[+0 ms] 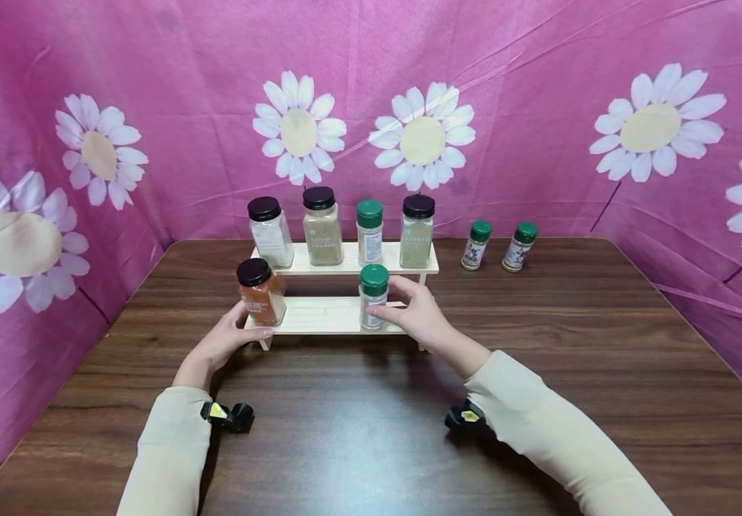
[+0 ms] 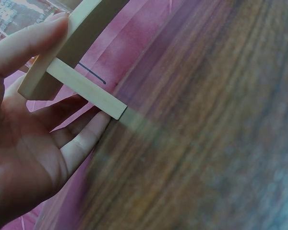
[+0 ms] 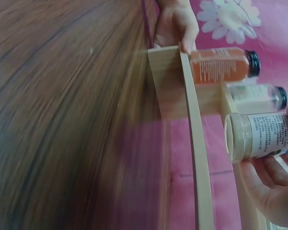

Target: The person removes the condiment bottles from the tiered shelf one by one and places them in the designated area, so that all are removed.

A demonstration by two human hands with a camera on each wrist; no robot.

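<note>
A two-tier pale wooden rack (image 1: 322, 315) stands on the table. My left hand (image 1: 221, 342) grips the left end of its lower tier; in the left wrist view the thumb (image 2: 38, 43) lies on the front edge, with fingers behind the leg. Beside it on that tier is a black-capped jar of orange-red spice (image 1: 263, 297). My right hand (image 1: 424, 317) pinches a green-capped spice jar (image 1: 374, 294) between thumb and fingers at the tier's right part. In the right wrist view this jar's base (image 3: 239, 138) shows apart from the tier's front edge.
On the upper tier stand a black-capped jar of white powder (image 1: 272, 240), another black-capped jar (image 1: 323, 233), a green-capped jar (image 1: 369, 236) and a black-capped greenish jar (image 1: 417, 236). Two small green-capped jars (image 1: 475, 247) stand right of the rack, near the pink flowered cloth (image 1: 538, 165).
</note>
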